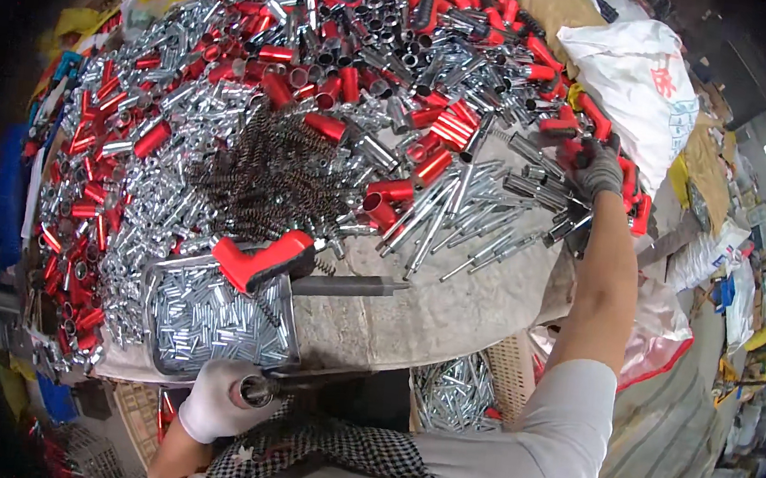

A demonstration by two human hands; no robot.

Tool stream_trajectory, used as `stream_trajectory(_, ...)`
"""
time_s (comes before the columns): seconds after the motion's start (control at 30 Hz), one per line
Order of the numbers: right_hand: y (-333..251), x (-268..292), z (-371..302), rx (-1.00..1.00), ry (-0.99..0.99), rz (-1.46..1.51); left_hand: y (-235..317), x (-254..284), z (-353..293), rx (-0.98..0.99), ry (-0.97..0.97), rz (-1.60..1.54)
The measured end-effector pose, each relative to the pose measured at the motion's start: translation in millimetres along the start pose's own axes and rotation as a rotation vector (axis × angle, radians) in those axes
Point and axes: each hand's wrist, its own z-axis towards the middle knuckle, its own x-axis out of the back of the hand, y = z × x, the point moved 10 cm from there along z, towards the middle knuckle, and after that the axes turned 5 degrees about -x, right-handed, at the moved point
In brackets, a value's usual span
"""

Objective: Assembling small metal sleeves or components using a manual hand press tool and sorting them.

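Note:
My left hand (215,404), in a white glove, is closed round a shiny metal tube (255,391) whose open end faces up, low at the near edge of the table. At the far right, my right hand (600,171) wears a grey glove. Its fingers are curled on a blurred red-and-black handle (575,152) among other red handles (595,117) and ribbed metal tubes (537,191). A red-and-black pistol-shaped grip (263,260) lies near the table's middle, beside a dark grey rod with a thin tip (347,286).
A metal tray (293,345) of small pins sits at the near left. Dark springs (270,175), red sleeves (324,126) and long thin rods (435,212) are heaped on the cloth (430,321). A white sack (630,74) stands far right; a plastic crate (509,378) is below the table edge.

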Motion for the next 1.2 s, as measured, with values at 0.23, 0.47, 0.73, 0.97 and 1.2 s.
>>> stream_trajectory(0.23,-108,100,-72,0.281,0.281,0.965,7,-5,1,-0.183,0.051,-0.149)
stream_trajectory(0.47,-317,144,-257,0.707,0.145,0.489,18,10,-26,-0.152,0.095,-0.011)
stream_trajectory(0.73,-349,100,-281,0.640,-0.225,0.213,-41,42,-91,-0.041,0.197,-0.081)
stream_trajectory(0.97,-309,85,-229,0.572,-0.296,0.651,-59,64,-116,-0.155,0.279,-0.071)
stream_trajectory(1.2,-329,172,-331,0.253,-0.801,1.622,-78,82,-145,-0.193,0.342,0.130)
